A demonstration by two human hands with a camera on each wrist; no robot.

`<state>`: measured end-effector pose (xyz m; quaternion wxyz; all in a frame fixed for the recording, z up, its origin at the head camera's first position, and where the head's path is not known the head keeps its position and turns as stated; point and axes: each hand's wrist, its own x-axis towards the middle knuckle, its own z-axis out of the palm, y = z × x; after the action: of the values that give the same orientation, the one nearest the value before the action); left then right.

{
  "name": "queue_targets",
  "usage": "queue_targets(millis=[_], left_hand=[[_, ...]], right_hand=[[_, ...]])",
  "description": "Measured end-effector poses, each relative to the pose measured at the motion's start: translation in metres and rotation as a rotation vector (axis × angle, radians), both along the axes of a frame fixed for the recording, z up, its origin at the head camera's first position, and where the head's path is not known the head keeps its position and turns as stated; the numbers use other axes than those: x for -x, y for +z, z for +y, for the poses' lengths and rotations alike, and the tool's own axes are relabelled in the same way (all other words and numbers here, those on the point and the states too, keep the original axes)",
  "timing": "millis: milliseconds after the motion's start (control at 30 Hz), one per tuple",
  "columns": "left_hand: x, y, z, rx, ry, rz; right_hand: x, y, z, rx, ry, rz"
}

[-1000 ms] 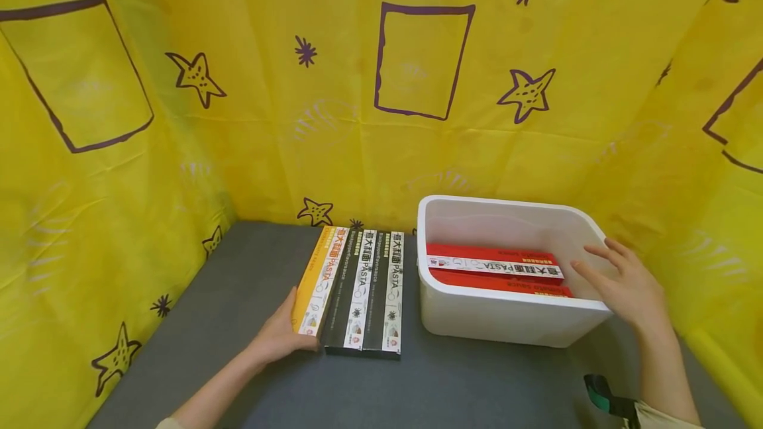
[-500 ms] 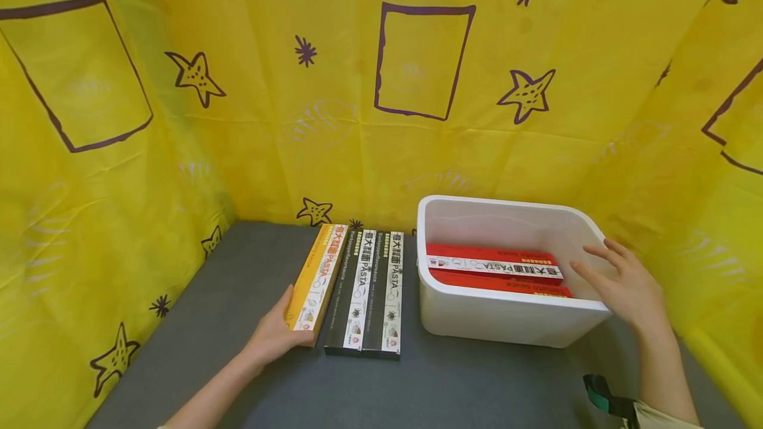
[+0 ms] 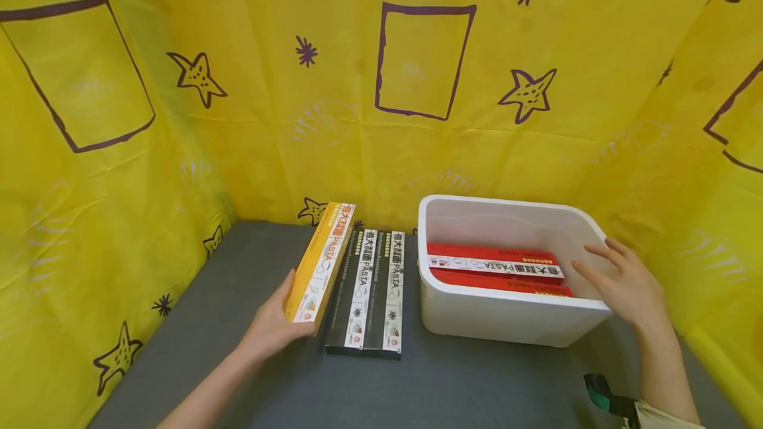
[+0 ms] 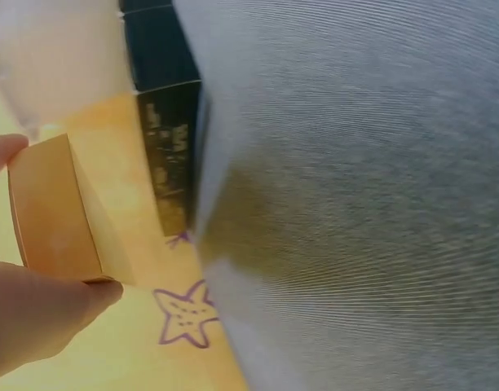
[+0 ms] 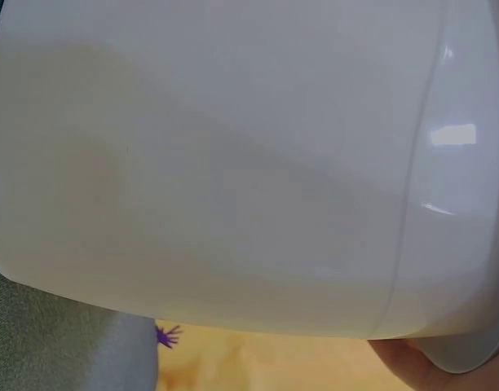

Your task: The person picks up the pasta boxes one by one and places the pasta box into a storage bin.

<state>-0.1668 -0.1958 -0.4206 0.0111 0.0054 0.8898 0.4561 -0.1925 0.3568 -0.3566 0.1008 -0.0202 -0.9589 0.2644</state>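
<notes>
Left hand (image 3: 271, 330) lifting the yellow pasta box (image 3: 320, 261); right hand (image 3: 626, 286) steadying the white bin (image 3: 512, 323).

Fingers and thumb of the left hand pinch the near end of the yellow pasta box, which is tilted up with its far end raised, just left of two black pasta boxes (image 3: 372, 293) lying flat on the grey surface (image 3: 238, 296). Right of those boxes stands the white bin, with red pasta boxes (image 3: 495, 267) inside. At the bin's near right corner the right hand rests with fingers spread and relaxed on the rim. To do this lift well, I judge the grip should move nearer the box's middle, since held by one end the long box may droop or twist. Raising it clear of the black boxes should avoid dragging them, while the right hand keeps the bin from sliding.
</notes>
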Motion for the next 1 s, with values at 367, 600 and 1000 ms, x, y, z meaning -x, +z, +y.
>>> queue_targets(millis=[367, 600, 1000], left_hand=[[-0.005, 0.028, 0.007, -0.05, -0.055, 0.045], [-0.008, 0.053, 0.01, -0.129, -0.108, 0.101], [0.002, 0.087, 0.021, -0.357, -0.232, 0.142]], right_hand=[[-0.001, 0.001, -0.001, 0.003, 0.002, -0.006], [-0.001, 0.001, -0.001, -0.008, 0.007, 0.01], [-0.001, 0.001, 0.0, -0.014, 0.008, -0.006]])
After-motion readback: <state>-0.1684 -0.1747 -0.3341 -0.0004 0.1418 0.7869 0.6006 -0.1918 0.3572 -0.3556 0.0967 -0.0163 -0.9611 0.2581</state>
